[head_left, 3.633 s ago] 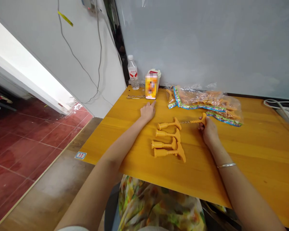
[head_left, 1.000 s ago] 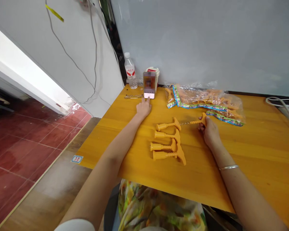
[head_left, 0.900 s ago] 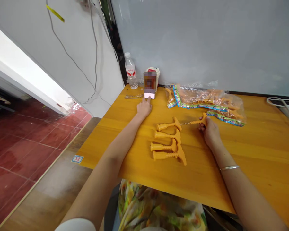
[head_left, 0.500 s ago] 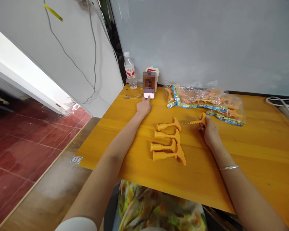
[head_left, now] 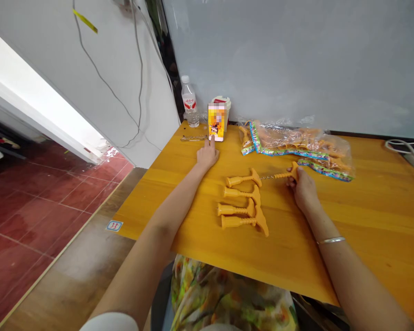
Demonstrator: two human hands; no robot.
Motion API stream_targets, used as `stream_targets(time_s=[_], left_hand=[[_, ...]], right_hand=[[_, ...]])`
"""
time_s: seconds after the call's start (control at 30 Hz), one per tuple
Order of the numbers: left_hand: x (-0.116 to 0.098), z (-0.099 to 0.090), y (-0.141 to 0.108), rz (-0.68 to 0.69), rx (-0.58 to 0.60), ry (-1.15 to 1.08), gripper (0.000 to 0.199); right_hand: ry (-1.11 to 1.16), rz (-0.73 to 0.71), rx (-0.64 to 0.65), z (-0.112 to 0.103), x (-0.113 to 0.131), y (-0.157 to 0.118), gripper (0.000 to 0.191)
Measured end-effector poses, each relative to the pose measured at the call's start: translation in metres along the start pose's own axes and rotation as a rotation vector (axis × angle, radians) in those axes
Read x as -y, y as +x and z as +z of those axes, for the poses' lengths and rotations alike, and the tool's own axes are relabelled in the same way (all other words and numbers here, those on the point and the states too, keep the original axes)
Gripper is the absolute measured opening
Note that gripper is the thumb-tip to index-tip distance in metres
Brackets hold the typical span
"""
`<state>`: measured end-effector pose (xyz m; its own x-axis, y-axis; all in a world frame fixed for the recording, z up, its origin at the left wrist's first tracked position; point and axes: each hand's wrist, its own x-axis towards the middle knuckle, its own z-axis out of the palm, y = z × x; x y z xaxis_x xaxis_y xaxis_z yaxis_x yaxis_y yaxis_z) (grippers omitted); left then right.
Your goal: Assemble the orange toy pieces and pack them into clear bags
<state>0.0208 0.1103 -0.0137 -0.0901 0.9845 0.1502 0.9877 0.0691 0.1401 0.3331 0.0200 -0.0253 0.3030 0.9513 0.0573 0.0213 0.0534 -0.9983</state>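
Note:
My left hand (head_left: pixel 207 155) reaches to the lower part of an upright phone (head_left: pixel 216 122), fingers extended at its lit screen and nothing held. On the right, my right hand (head_left: pixel 304 186) is closed on the T-shaped handle of a yellow corkscrew (head_left: pixel 283 175), whose metal spiral points left. Several more yellow T-handled pieces with ribbed sleeves lie in a column between my arms, the top one (head_left: pixel 243 178) close to the spiral's tip and the lowest one (head_left: pixel 241 222) nearest the table's front edge.
Clear plastic bags (head_left: pixel 293 140) of yellow pieces lie along the back. A water bottle (head_left: pixel 190 103) and a white cup (head_left: pixel 227 103) stand by the wall, glasses (head_left: pixel 193 138) beside the phone. White cables (head_left: pixel 400 145) are at the far right, a number label (head_left: pixel 114 225) at the left corner.
The phone's screen has switched from a dark picture to a bright yellow one. The view has shifted slightly, while both hands have kept nearly the same places.

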Motion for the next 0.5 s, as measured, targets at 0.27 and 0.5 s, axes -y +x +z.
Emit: stream_targets(time_s=[0.27, 0.5], left_hand=[[0.0016, 0.0008, 0.0015, -0.008, -0.003, -0.026, 0.066], [0.0049, 0.0033, 0.0051, -0.036, 0.003, -0.063, 0.069]], right_hand=[[0.005, 0.010, -0.011, -0.0006, -0.0007, -0.0006, 0.044], [0.007, 0.024, -0.015, 0.0013, 0.0029, -0.0015, 0.041]])
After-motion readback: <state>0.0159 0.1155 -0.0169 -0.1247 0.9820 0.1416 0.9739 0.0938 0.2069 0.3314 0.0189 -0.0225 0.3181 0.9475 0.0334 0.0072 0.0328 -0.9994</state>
